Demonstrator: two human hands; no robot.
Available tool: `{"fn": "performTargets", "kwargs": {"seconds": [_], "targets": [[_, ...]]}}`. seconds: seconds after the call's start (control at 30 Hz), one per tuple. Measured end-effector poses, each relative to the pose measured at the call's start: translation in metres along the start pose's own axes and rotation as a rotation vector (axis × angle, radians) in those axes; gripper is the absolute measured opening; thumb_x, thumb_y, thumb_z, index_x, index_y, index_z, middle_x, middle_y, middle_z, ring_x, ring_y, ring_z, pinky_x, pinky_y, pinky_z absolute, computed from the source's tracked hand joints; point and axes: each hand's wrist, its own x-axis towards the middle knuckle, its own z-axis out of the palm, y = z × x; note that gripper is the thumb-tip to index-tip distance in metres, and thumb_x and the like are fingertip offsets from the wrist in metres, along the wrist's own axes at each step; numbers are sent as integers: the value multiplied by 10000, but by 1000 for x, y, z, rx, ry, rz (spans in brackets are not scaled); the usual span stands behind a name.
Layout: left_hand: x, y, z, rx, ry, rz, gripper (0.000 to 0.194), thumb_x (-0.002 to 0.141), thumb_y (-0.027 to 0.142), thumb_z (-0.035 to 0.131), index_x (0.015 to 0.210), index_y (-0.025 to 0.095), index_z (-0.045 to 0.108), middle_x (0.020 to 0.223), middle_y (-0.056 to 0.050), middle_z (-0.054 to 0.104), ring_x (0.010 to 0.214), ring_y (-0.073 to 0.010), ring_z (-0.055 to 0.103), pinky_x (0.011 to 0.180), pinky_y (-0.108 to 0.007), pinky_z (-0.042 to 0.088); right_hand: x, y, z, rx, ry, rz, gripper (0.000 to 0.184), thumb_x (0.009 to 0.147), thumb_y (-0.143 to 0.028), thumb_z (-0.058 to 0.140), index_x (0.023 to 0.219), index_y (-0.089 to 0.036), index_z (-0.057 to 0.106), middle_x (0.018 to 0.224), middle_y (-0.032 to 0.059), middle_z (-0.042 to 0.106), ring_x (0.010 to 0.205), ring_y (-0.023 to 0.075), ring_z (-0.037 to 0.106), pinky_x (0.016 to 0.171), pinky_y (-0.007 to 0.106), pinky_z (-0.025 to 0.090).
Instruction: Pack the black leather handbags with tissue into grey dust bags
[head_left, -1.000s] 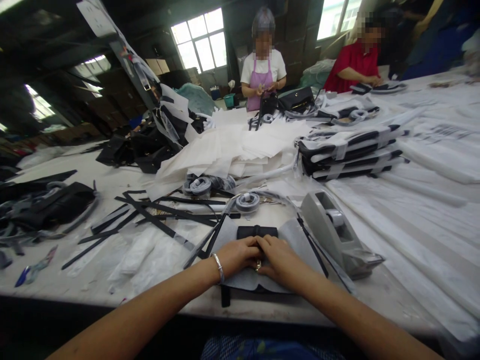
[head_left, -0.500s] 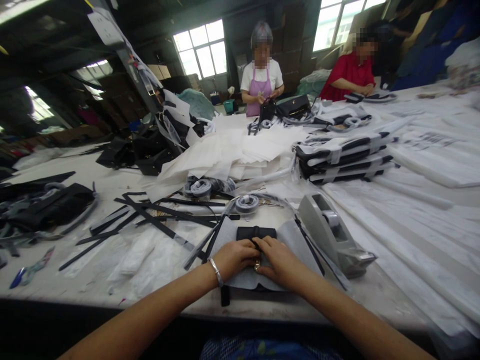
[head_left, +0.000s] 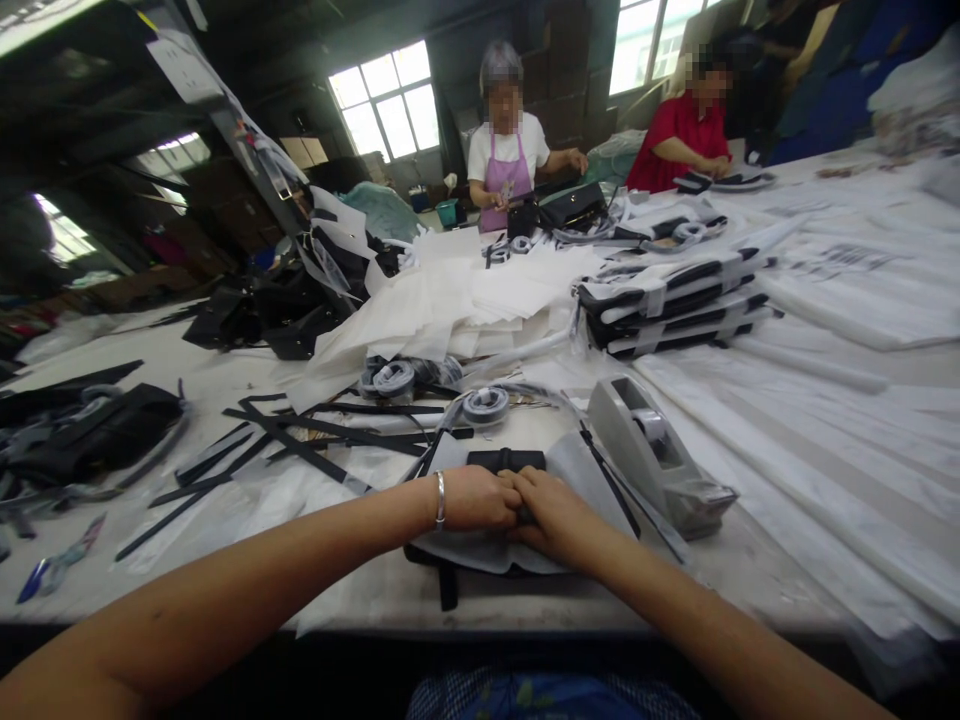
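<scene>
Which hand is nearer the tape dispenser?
Right. The right hand is just left of the tape dispenser; the left hand is farther left, on the right hand's far side from it.

This view looks from the head of the person, over the near edge of the surface [head_left: 570, 612], facing forward and down. The left hand [head_left: 474, 498] and right hand [head_left: 559, 515] are close, below the middle. The view is wide, reaching across to two workers [head_left: 506, 175] and a window [head_left: 386, 100], which leans slightly.
</scene>
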Motion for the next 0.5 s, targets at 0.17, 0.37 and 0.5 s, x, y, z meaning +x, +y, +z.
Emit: {"fn": "performTargets", "kwargs": {"seconds": [0.17, 0.37, 0.5], "targets": [[1, -2, 0, 94, -11, 31, 134, 854, 131, 646, 730, 181, 650, 811, -27, 647, 747, -174, 598, 568, -248, 481, 1, -1, -2, 18, -2, 6, 673, 772, -247, 746, 1379, -144, 475, 1220, 143, 586, 1106, 285, 548, 926, 368, 421], [6, 3, 3, 141, 29, 93, 158, 879, 219, 646, 723, 193, 646, 812, -38, 645, 812, -198, 587, 550, -275, 467, 5, 4, 5, 19, 3, 1, 725, 737, -222, 738, 1394, -100, 459, 1204, 159, 590, 1058, 283, 564, 913, 364, 430], [6, 13, 6, 168, 79, 101, 152, 880, 187, 635, 729, 195, 646, 803, -43, 639, 812, -197, 574, 593, -304, 467, 7, 7, 10, 2, 11, -7, 680, 759, -182, 656, 1403, -99, 452, 1206, 165, 586, 1054, 280, 557, 922, 376, 420]]}}
